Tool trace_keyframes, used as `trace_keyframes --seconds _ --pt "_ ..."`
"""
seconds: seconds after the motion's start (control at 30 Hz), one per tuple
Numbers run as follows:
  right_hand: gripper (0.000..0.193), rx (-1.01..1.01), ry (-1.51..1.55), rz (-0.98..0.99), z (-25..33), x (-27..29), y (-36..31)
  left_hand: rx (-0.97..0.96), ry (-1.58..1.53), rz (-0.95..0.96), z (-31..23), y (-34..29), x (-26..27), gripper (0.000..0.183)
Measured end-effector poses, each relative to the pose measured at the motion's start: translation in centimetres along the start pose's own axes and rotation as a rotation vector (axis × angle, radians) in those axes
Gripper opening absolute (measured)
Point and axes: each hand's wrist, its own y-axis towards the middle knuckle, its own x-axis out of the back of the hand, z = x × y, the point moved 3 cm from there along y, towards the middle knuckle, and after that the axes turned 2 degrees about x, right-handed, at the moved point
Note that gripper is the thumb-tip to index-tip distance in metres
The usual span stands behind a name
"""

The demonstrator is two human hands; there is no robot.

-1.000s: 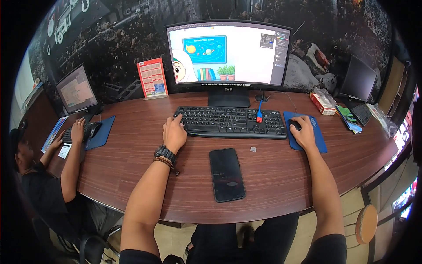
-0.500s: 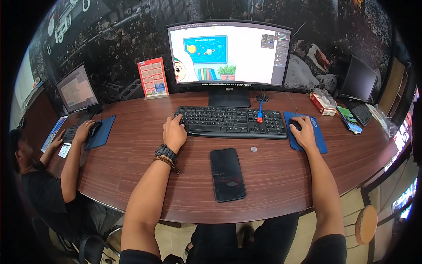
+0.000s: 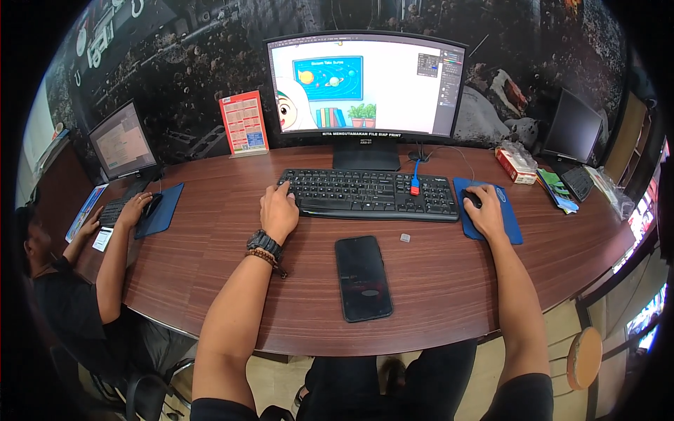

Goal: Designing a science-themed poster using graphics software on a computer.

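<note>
Hands unmoved since earlier: left hand [image 3: 279, 210] fingers spread on keyboard [image 3: 368, 195], right hand [image 3: 484, 210] cupping mouse [image 3: 472, 199]; computer work continues.

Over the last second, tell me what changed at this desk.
Hardly anything. The co-worker's hand on the far left shifted slightly on its own mouse pad. The left hand stayed resting on the left end of the keyboard, the right hand stayed on the mouse on the blue pad, and the phone lies flat, dark, between the forearms as before.
</note>
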Motion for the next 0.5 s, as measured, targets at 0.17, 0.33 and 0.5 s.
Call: trace_keyframes --seconds 0.17,0.33,0.5 --pt "0.031 -0.005 -0.005 -0.009 -0.26 -0.08 0.01 0.009 0.004 0.008 -0.15 -0.10 0.11 0.038" --pt "0.032 -0.033 -0.013 0.007 -0.41 -0.08 0.03 0.018 0.006 0.021 -0.18 -0.08 0.14 0.038" --pt "0.032 -0.020 -0.012 -0.005 0.21 0.14 0.01 0.011 0.015 0.013 -0.27 -0.20 0.28 0.039"
